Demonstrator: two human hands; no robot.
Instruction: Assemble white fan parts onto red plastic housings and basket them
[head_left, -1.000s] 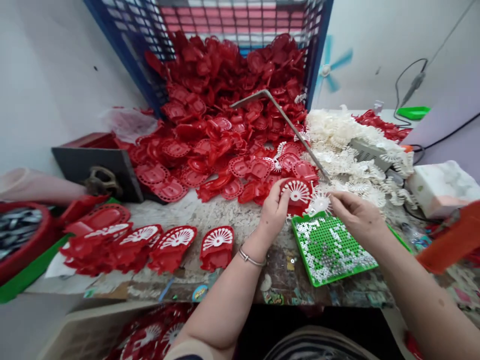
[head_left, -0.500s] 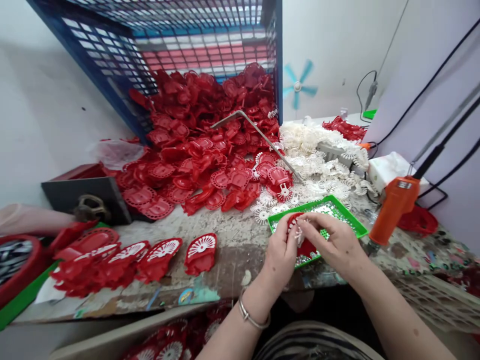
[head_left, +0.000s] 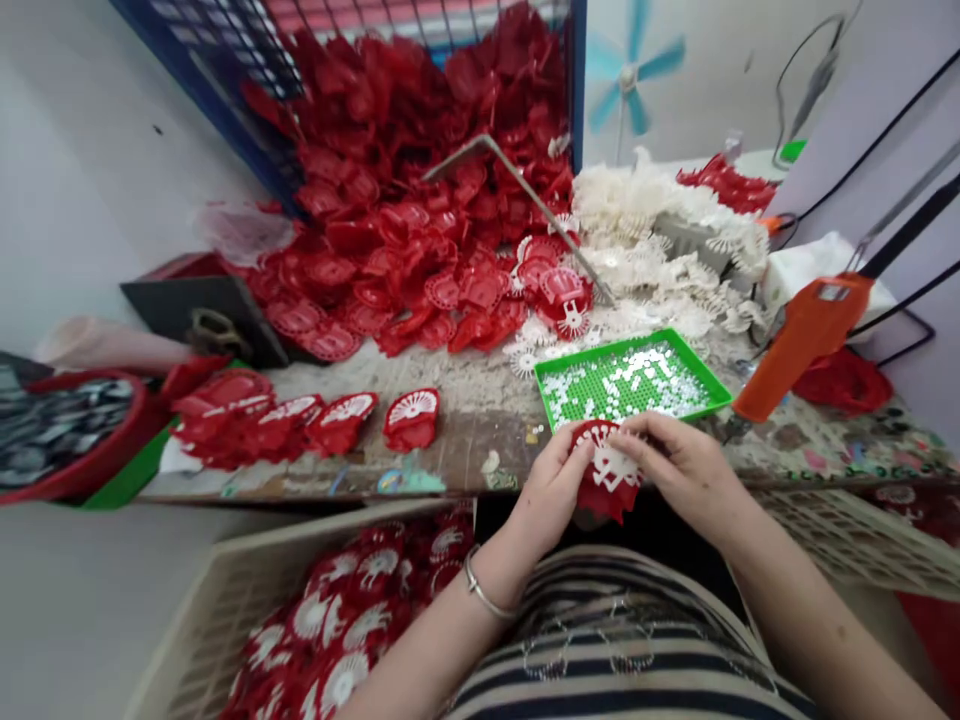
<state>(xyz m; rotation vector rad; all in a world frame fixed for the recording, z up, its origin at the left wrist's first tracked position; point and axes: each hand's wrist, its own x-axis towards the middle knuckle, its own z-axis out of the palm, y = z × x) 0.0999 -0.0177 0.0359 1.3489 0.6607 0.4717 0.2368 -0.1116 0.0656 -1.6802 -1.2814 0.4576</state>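
Note:
My left hand [head_left: 549, 492] is closed on the left edge of a red plastic part [head_left: 602, 502], just past the bench's front edge. A white fan-shaped plastic piece [head_left: 609, 465] with thin spokes lies over that red part. With thumb and fingers, my right hand [head_left: 688, 478] pinches the white piece at its right side; the fingertips partly cover it. Right behind both hands sits a green tray [head_left: 712, 402] of small shiny bits. To the left, a red part with a white fan piece [head_left: 412, 420] stands apart from a row of similar overlapping ones [head_left: 341, 424].
Red parts [head_left: 390, 240] spill from a blue crate [head_left: 577, 90] beside a heap of white pieces [head_left: 637, 215]. A bent metal bar [head_left: 532, 195] crosses them. An orange electric screwdriver [head_left: 806, 345] hangs at right. Below the bench, a crate [head_left: 176, 635] holds red-and-white parts.
The view has tilted down. Both hands have drawn back from over the green tray toward my body, and the red part with its white piece shows more fully between them.

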